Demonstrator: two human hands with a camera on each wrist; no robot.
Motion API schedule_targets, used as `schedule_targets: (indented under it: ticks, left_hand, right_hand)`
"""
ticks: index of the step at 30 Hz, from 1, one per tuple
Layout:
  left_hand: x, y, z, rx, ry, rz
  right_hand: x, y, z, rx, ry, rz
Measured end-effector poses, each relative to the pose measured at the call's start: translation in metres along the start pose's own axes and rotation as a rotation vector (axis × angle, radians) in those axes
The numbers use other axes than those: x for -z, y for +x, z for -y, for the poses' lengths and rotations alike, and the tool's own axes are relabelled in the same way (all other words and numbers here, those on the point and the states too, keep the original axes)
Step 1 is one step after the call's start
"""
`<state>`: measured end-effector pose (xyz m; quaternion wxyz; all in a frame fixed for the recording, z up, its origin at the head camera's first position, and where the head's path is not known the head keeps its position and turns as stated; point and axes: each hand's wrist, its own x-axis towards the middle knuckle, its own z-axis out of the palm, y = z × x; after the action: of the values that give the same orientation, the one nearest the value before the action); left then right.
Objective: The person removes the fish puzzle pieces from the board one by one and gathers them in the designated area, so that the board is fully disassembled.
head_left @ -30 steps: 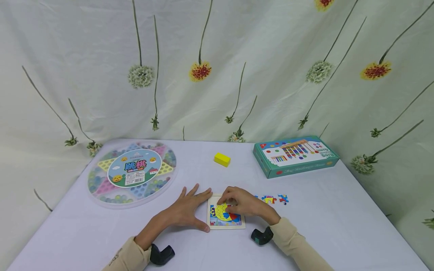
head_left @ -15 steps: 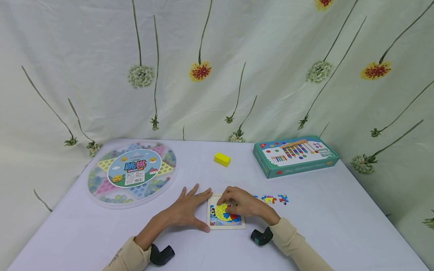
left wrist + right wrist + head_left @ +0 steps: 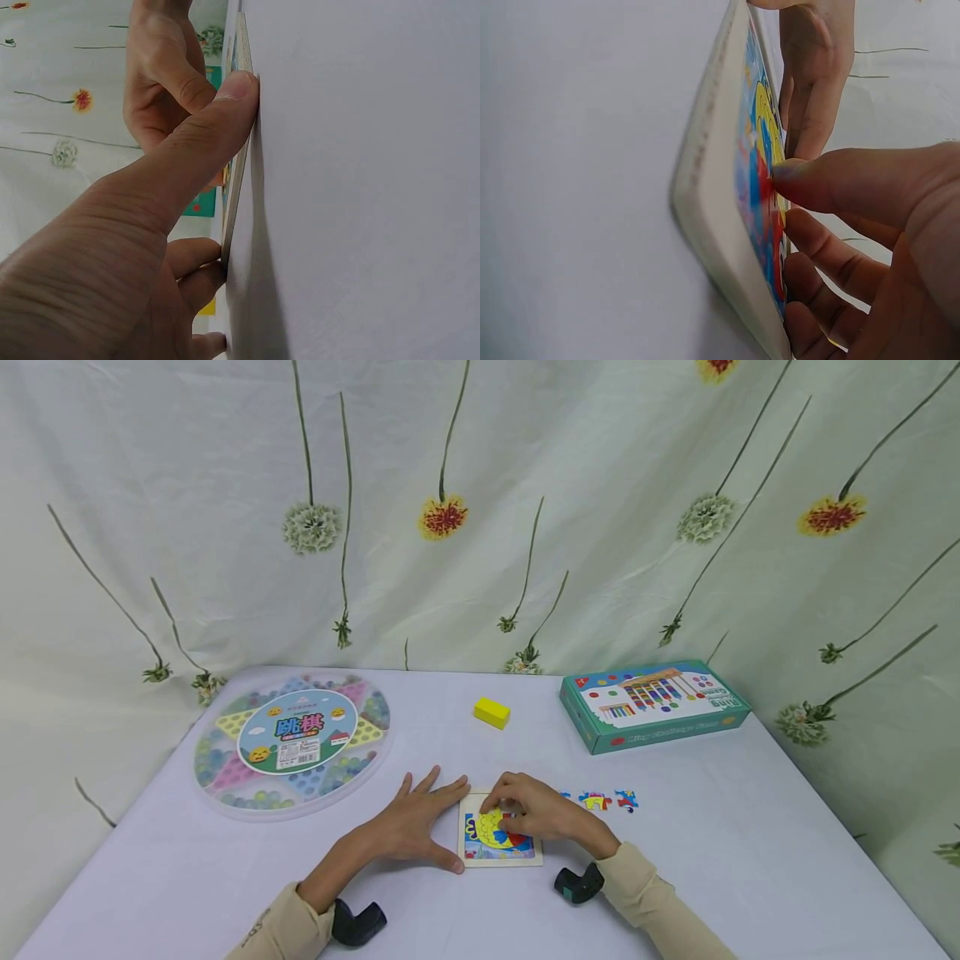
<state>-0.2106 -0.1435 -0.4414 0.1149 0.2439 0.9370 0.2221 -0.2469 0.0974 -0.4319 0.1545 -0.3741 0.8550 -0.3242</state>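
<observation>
Under the right hand [image 3: 534, 808], fish jigsaw tray [image 3: 501, 863] flat on the white surface [image 3: 465, 914]; yellow fish piece [image 3: 489, 833] within its frame, pinched between thumb and bent forefinger. Left hand [image 3: 414, 827] spread wide, nothing gripped, thumb and forefinger touching the tray's left edge. Beyond the right hand, off to its right, loose jigsaw pieces [image 3: 596, 800], one partly hidden by it. Judged best: left hand as brace, piece squared to its neighbours, pressure even; a tilted edge could jam.
</observation>
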Motion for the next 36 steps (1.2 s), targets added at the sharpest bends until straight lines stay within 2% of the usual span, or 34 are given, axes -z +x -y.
schedule_targets:
  ticks: [36]
  left_hand:
    - [0.0017,0.0000,-0.0011,-0.011,-0.007,-0.007]
  right_hand:
    - [0.0002,-0.0007,0.0021,0.000,0.015,-0.012]
